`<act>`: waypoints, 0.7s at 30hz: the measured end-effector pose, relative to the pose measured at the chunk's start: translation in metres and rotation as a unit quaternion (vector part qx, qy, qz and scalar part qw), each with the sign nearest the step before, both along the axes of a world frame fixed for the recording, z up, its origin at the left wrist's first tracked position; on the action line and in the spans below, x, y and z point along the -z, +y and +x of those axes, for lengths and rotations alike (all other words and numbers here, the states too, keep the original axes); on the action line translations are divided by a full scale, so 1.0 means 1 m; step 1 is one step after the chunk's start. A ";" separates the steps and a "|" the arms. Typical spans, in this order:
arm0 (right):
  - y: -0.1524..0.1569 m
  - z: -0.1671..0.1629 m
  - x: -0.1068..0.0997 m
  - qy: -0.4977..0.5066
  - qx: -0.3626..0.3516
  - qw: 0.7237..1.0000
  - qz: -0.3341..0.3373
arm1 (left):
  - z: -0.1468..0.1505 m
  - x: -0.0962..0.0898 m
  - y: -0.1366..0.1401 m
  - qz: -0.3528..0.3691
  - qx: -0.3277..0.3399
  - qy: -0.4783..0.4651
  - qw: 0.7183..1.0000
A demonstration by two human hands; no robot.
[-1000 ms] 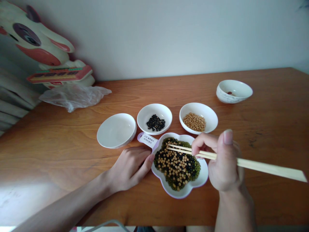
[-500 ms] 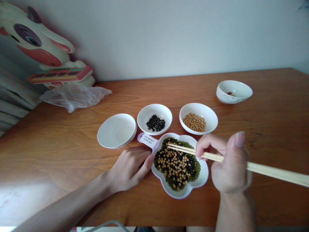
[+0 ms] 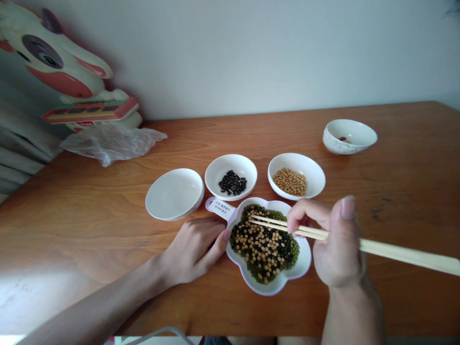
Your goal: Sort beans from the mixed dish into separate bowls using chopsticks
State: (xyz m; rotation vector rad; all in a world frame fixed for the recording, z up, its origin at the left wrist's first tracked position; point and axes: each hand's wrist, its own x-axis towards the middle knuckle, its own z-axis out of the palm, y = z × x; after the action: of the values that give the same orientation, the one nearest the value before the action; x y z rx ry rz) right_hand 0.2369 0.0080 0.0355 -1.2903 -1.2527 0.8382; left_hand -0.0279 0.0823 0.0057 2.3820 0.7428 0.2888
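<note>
My right hand [image 3: 332,242] is closed around a pair of pale wooden chopsticks [image 3: 406,253]. Their tips are slightly parted and reach the mixed beans [image 3: 264,244] at the upper left of a white, purple-rimmed flower-shaped dish [image 3: 266,287]. Green, black and yellow beans lie in it; whether the tips pinch one I cannot make out. At the dish's left side, my left hand [image 3: 197,249] steadies it with the thumb against the rim, its other fingers curled and partly hidden below the labelled handle [image 3: 221,208].
Behind the dish stand a bare white bowl [image 3: 175,194], a bowl with black beans [image 3: 232,160] and a bowl with yellow beans [image 3: 314,175]. Another bowl [image 3: 339,145] with small reddish pieces is far right. A plastic bag [image 3: 115,143] and cow-shaped toy keyboard [image 3: 89,108] sit back left.
My right hand has shifted slightly left, and the chopstick tips have spread a little apart over the beans. The left hand and dish stay in place.
</note>
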 end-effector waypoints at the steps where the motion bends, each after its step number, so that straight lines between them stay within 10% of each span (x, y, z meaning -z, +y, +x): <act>1: 0.000 0.000 0.000 0.003 -0.001 1.000 -0.002 | 0.000 0.000 0.000 -0.002 -0.001 0.001 1.000; 21: 0.002 -0.002 -0.005 -0.015 0.041 0.999 -0.012 | 0.000 -0.001 0.001 -0.013 0.000 -0.002 1.000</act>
State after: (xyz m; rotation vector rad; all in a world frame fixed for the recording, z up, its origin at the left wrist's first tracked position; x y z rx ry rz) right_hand 0.2345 0.0102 0.0410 -1.3693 -1.2089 0.7810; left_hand -0.0281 0.0831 0.0071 2.3557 0.7417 0.2817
